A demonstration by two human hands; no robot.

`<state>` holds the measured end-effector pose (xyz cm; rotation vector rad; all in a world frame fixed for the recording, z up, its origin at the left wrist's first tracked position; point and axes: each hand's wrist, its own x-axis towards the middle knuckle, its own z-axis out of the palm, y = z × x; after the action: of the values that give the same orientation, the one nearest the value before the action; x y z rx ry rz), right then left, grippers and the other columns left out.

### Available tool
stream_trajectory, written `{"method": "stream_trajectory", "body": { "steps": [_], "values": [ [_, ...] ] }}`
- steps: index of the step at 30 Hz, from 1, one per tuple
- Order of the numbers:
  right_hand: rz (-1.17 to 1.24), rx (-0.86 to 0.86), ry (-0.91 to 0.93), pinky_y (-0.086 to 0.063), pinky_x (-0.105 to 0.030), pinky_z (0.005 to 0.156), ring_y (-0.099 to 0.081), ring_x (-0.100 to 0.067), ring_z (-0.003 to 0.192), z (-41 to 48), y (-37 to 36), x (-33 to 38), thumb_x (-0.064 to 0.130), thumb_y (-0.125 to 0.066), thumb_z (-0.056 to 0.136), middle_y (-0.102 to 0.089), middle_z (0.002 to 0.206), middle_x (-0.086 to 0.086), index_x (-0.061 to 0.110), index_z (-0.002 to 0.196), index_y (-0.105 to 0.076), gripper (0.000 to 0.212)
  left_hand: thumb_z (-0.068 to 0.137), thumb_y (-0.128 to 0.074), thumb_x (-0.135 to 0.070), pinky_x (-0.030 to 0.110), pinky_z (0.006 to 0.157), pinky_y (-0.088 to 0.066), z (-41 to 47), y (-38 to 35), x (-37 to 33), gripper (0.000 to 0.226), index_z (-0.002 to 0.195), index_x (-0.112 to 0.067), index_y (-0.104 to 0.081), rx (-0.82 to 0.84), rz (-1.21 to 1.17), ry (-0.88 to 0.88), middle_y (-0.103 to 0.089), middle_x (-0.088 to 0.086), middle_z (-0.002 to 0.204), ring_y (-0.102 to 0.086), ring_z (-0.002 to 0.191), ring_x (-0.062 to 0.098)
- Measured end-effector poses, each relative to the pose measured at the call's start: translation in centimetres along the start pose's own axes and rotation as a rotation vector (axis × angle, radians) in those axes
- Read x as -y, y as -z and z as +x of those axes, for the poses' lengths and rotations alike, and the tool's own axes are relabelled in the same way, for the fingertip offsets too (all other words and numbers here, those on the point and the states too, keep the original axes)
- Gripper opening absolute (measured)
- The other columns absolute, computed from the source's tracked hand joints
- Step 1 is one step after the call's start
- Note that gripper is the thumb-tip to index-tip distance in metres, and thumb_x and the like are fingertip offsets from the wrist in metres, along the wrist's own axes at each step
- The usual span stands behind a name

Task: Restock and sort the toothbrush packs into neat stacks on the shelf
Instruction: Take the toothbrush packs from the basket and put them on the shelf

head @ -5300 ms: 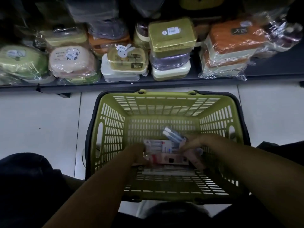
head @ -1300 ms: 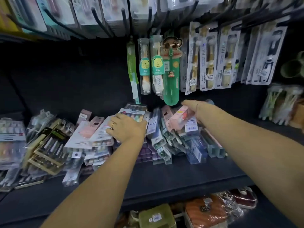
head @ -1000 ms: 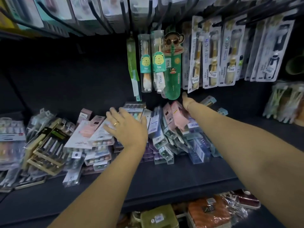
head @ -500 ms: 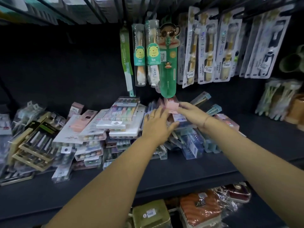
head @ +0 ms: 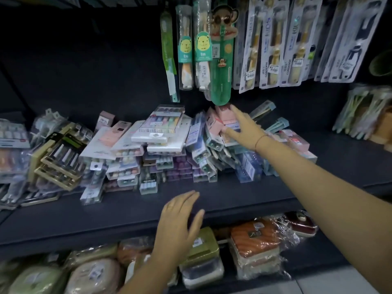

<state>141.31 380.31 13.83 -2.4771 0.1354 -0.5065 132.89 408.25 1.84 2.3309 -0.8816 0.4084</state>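
Observation:
A dark shelf (head: 233,200) carries a loose heap of toothbrush packs (head: 161,149), some flat in stacks, some leaning on edge. My right hand (head: 241,128) reaches to the back of the heap and lies with straight fingers on a pink pack (head: 224,115) that tops a leaning row. My left hand (head: 180,219) hovers open and empty over the shelf's front edge, fingers spread, a ring on one finger. A flat pack of pastel brushes (head: 163,122) crowns the middle stack.
Carded and tubed toothbrushes (head: 265,43) hang from hooks above the heap, a green monkey case (head: 221,56) lowest among them. Black-and-gold packs (head: 57,158) lie at the left. Wrapped lunch boxes (head: 254,242) fill the shelf below. Brush bundles (head: 364,111) stand at the right.
My left hand has pulled back from the heap to the shelf's front edge. My right hand stays on the pink pack at the back. Earlier both hands were in a green basket.

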Motion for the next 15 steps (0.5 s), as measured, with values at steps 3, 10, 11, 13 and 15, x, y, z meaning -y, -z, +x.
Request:
{"method": "stream_trajectory", "body": {
  "steps": [3, 10, 11, 13, 15],
  "values": [
    [0.232, -0.240, 0.044, -0.030, -0.032, 0.113, -0.038, -0.022, 0.136, -6.0, -2.0, 1.8, 0.035, -0.056, 0.097, -0.038, 0.148, -0.011, 0.014, 0.150, -0.032, 0.061, 0.100, -0.031, -0.051, 0.037, 0.101, -0.045, -5.3, -1.5, 1.3, 0.051, 0.126, -0.021, -0.063, -0.064, 0.042, 0.016, -0.060, -0.008, 0.129, -0.046, 0.122, 0.008],
    [0.580, -0.192, -0.142, -0.045, -0.019, 0.076, -0.058, -0.009, 0.083, -29.4, -17.6, 4.0, 0.024, -0.054, 0.096, -0.062, 0.091, -0.002, 0.015, 0.098, -0.062, 0.011, 0.095, -0.040, -0.038, 0.044, 0.096, -0.038, -19.3, -5.8, 5.6, 0.042, 0.113, -0.009, -0.065, 0.010, 0.143, 0.351, -0.062, 0.012, 0.115, -0.054, 0.109, 0.032],
    [0.579, 0.030, -0.254, -0.047, -0.022, 0.076, -0.060, -0.010, 0.083, -32.2, -20.7, 3.0, 0.027, -0.057, 0.095, -0.064, 0.089, -0.001, 0.015, 0.098, -0.063, 0.013, 0.094, -0.040, -0.041, 0.048, 0.095, -0.043, -21.8, -6.5, 6.6, 0.046, 0.118, -0.008, -0.063, 0.048, 0.169, 0.442, -0.061, 0.014, 0.119, -0.055, 0.111, 0.036],
    [0.465, 0.461, -0.492, -0.049, -0.029, 0.081, -0.063, -0.016, 0.090, -37.4, -26.4, 0.0, 0.030, -0.064, 0.092, -0.067, 0.095, -0.002, 0.012, 0.105, -0.065, 0.023, 0.093, -0.046, -0.043, 0.056, 0.098, -0.045, -26.3, -7.8, 8.1, 0.055, 0.132, -0.005, -0.055, 0.134, 0.247, 0.520, -0.056, 0.019, 0.134, -0.051, 0.124, 0.041],
    [0.344, 0.705, -0.679, -0.047, -0.027, 0.083, -0.062, -0.021, 0.100, -41.8, -30.4, -3.5, 0.038, -0.070, 0.087, -0.066, 0.104, -0.004, 0.012, 0.116, -0.063, 0.039, 0.091, -0.061, -0.038, 0.058, 0.108, -0.035, -28.8, -8.9, 8.5, 0.066, 0.144, -0.004, -0.042, 0.206, 0.307, 0.511, -0.042, 0.021, 0.149, -0.036, 0.138, 0.040]
  ]
}}
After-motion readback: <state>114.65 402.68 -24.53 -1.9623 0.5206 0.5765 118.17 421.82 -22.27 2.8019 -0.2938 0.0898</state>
